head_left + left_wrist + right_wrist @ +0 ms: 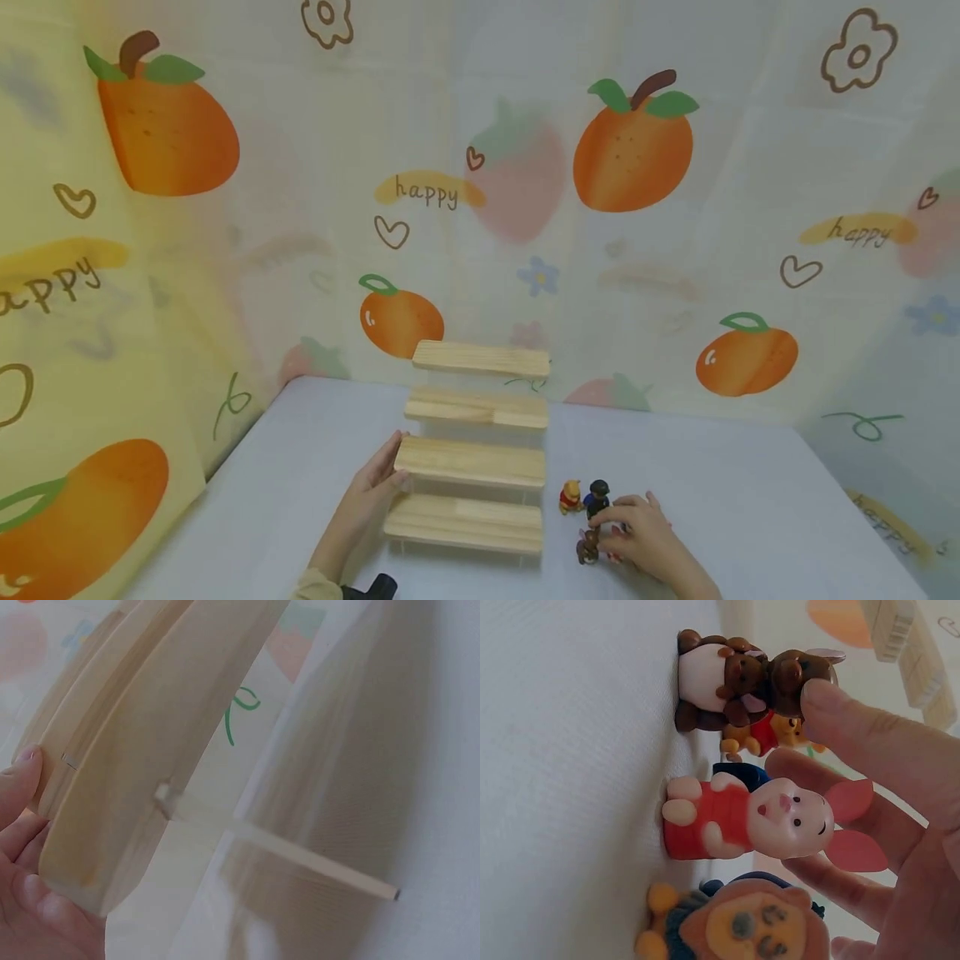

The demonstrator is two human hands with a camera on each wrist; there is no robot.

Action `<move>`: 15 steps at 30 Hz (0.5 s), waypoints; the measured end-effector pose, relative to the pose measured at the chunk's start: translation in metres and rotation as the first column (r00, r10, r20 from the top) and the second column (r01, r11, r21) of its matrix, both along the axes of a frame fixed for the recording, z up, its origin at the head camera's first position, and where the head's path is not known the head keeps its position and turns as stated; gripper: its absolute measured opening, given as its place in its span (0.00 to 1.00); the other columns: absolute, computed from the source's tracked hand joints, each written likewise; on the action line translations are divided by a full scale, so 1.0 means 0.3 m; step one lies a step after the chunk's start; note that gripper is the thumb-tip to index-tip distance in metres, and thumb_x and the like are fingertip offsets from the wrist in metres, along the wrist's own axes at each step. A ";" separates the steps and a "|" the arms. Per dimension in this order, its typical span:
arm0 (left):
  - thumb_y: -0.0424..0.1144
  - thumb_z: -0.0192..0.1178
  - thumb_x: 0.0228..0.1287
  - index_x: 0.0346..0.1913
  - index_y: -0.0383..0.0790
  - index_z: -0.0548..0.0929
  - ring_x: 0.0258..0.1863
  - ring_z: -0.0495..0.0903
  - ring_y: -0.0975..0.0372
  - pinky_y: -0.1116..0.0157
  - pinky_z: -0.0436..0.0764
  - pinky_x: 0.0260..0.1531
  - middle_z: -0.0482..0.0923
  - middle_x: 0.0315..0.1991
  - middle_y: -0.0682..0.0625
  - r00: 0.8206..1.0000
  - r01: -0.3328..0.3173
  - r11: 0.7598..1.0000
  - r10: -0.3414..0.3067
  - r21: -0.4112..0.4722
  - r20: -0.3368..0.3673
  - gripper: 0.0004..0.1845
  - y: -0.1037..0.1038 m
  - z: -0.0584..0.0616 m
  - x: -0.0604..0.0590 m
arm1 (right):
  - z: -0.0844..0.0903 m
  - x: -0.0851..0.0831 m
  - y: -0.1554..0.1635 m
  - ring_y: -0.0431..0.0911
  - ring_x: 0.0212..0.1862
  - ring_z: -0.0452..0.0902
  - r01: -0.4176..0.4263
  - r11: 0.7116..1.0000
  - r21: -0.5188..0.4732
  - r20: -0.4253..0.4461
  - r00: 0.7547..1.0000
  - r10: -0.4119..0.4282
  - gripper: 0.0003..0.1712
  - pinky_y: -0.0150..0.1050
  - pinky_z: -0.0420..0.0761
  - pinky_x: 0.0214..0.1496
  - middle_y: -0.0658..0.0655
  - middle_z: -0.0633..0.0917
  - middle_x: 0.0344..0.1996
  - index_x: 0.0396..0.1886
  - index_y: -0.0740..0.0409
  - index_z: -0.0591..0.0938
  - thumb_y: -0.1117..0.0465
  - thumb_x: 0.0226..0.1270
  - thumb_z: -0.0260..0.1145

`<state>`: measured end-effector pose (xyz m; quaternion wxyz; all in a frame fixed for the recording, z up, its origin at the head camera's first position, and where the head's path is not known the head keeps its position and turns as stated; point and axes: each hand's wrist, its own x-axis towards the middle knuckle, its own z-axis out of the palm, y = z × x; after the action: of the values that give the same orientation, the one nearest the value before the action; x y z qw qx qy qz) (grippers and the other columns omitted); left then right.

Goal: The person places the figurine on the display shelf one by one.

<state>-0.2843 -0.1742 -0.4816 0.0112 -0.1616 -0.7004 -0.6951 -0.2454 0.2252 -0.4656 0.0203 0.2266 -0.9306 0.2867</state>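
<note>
On the pale table, a stepped wooden shelf of four planks stands near the middle, rising toward the back edge. The left hand rests against the left end of the second plank from the front, thumb on top and fingers loosely straight along the wood; the left wrist view shows only the thumb tip on the plank end, so no full grasp is seen. Just right of the shelf's front steps stands a cluster of small toy figures. The right hand reaches over them, fingers extended and relaxed, one fingertip touching the head of the brown figure; it closes round nothing. Beside that stand a pink piglet figure, a yellow bear figure, a dark blue figure and a lion-like figure. The backdrop around the table is printed with oranges, strawberries, flowers, hearts and the word "happy" repeated several times.
</note>
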 end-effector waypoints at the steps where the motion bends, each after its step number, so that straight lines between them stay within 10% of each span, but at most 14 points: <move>1: 0.34 0.53 0.63 0.67 0.29 0.48 0.65 0.48 0.56 0.76 0.53 0.57 0.46 0.67 0.40 1.000 0.000 1.000 0.000 0.001 0.003 0.35 -0.004 0.000 0.001 | -0.001 -0.003 -0.004 0.54 0.42 0.72 -0.007 1.000 -0.006 -0.002 1.000 0.007 0.09 0.77 0.44 0.46 0.47 0.80 0.31 0.29 0.45 0.84 0.54 0.44 0.72; 10: 0.36 0.53 0.63 0.67 0.31 0.47 0.65 0.48 0.58 0.76 0.54 0.57 0.45 0.68 0.41 1.000 0.013 1.000 -0.013 0.004 0.000 0.35 -0.003 -0.005 -0.004 | -0.022 -0.007 -0.019 0.51 0.41 0.72 -0.094 0.991 -0.092 -0.067 0.994 0.088 0.09 0.78 0.51 0.43 0.39 0.79 0.29 0.26 0.45 0.79 0.61 0.47 0.71; 15: 0.35 0.54 0.63 0.67 0.31 0.48 0.65 0.49 0.58 0.77 0.54 0.56 0.46 0.68 0.41 1.000 -0.003 1.000 0.003 0.012 0.018 0.35 -0.005 -0.004 -0.002 | -0.031 -0.004 -0.026 0.45 0.38 0.70 -0.086 0.989 -0.123 -0.106 0.992 0.073 0.11 0.48 0.74 0.40 0.39 0.77 0.29 0.26 0.44 0.77 0.64 0.48 0.70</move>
<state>-0.2847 -0.1756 -0.4829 0.0069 -0.1544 -0.6967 -0.7005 -0.2465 0.2173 -0.4747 0.0706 0.2761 -0.8984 0.3340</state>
